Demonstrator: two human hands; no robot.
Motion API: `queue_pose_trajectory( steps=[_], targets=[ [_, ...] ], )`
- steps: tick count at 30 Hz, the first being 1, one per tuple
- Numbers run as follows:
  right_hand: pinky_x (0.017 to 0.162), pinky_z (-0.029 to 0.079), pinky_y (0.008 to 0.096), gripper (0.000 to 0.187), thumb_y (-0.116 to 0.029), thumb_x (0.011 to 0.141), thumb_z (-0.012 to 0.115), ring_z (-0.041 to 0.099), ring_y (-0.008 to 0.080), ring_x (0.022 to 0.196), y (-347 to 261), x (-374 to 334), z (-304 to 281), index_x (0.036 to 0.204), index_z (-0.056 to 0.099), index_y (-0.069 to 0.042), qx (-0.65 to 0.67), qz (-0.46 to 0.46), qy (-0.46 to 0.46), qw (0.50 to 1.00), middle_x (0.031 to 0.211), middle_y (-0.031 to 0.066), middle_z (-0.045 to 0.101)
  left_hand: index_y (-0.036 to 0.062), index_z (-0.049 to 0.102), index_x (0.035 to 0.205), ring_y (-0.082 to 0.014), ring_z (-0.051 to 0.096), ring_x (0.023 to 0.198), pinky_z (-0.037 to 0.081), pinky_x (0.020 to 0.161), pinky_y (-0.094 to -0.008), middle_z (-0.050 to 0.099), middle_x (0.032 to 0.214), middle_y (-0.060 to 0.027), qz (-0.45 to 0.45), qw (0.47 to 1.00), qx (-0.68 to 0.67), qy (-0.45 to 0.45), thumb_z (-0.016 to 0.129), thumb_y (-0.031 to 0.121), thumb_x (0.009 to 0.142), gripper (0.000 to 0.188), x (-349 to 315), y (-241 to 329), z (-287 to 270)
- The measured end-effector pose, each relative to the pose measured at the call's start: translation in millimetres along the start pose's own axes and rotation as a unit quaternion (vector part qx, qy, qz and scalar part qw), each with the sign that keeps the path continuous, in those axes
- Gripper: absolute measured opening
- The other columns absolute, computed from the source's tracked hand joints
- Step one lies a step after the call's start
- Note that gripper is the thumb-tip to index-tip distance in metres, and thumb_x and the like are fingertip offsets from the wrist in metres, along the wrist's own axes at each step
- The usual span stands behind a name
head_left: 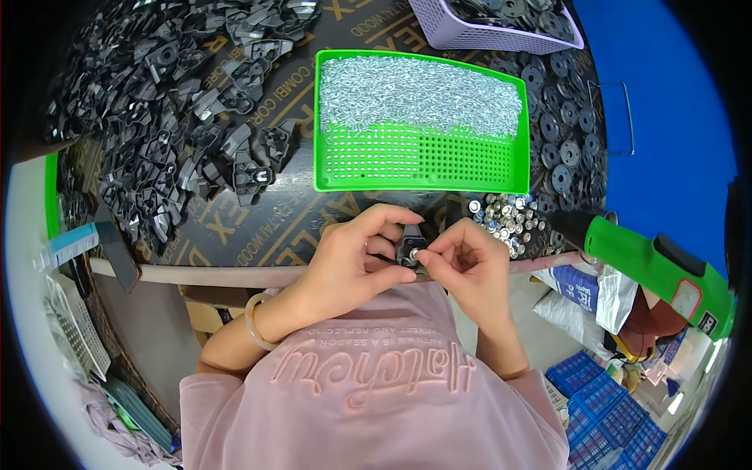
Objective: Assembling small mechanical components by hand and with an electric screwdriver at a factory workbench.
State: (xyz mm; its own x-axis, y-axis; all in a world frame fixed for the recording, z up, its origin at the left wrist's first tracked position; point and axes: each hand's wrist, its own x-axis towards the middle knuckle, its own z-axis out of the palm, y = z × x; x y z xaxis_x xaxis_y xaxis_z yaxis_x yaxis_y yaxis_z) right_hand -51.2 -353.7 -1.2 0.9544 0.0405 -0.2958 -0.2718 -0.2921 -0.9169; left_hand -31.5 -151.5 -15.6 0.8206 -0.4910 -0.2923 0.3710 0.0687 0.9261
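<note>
My left hand [348,262] is closed around a small black plastic part [409,236], holding it just above the table's near edge. From the other side, the thumb and forefinger of my right hand [470,262] pinch a small silver metal piece [414,254] against that part. The fingertips hide some of the piece, so how deep it sits cannot be told. Just beyond my right hand lies a pile of small shiny metal cylinders [509,219]. Behind both hands stands a green perforated tray [423,160], its far half covered with thin silver pins [423,90].
A large heap of black plastic parts [157,141] covers the table's left side. Black discs [562,178] lie right of the tray, below a lilac basket [501,39] of more discs. A green power tool [650,262] juts in at right. A phone [117,251] sits at the left edge.
</note>
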Motion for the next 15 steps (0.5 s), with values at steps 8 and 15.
queue_pose_trajectory(
  steps=[8, 15],
  targets=[
    [0.055, 0.040, 0.0200, 0.006, -0.003, 0.087, 0.074, 0.051, 0.0031, 0.065, 14.2, -6.6, -66.5, 0.091, 0.070, -0.002, -0.097, -0.051, 0.197, 0.974, 0.077, -0.0017, 0.060, 0.0000, 0.049, 0.134, -0.0132, 0.068, 0.093, 0.058, 0.077, -0.0242, 0.064, 0.104, -0.0104, -0.046, 0.994, -0.104, 0.006, 0.074, -0.013, 0.079, 0.061, -2.2, -1.1, -2.5],
    [0.069, 0.051, 0.0369, 0.034, 0.001, 0.084, 0.068, 0.065, 0.0280, 0.079, 43.1, 4.5, -144.4, 0.117, 0.069, -0.005, -0.527, -0.131, 0.202, 0.815, 0.102, 0.0155, 0.068, 0.0002, 0.049, 0.134, -0.0127, 0.068, 0.092, 0.058, 0.076, -0.0238, 0.064, 0.104, -0.0104, -0.045, 0.997, -0.068, -0.014, 0.074, -0.013, 0.079, 0.062, 0.6, -0.9, 0.2]
  ],
)
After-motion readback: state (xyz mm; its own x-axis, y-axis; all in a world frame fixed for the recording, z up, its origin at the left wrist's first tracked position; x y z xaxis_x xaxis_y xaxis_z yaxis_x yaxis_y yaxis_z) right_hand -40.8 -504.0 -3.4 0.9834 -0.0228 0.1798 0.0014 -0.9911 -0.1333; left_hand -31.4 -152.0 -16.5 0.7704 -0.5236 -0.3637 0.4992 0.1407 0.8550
